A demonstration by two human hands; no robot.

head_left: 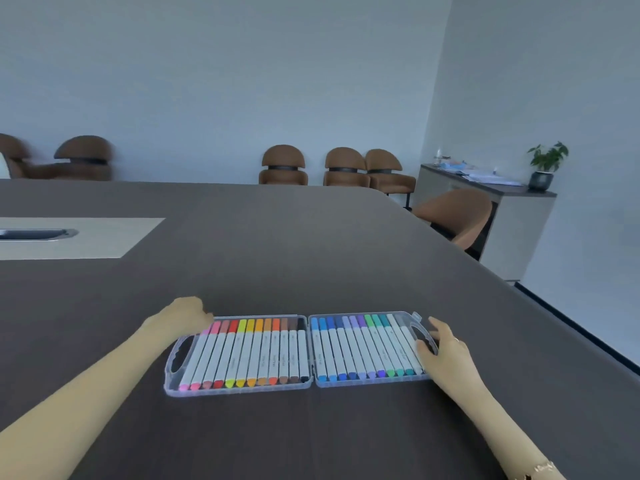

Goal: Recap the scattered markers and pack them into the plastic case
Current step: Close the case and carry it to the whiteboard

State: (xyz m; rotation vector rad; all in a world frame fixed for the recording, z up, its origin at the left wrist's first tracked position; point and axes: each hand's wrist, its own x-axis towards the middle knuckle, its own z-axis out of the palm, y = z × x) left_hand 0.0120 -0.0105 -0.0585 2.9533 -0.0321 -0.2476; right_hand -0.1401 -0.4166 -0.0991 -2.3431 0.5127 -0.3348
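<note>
Markers (263, 355) fill the open case (313, 384); left hand (187, 315) curled at its corner, right hand (443, 348) spread on the handle: fold halves evenly, keeping rows seated

Brown chairs (283, 165) lined a pale bluish wall (242, 81). A potted plant (546, 165) stood on a grey sideboard (502, 216).

Dark brown table (311, 244); open clear plastic case (239, 390) lies flat on it, near front edge.
</note>
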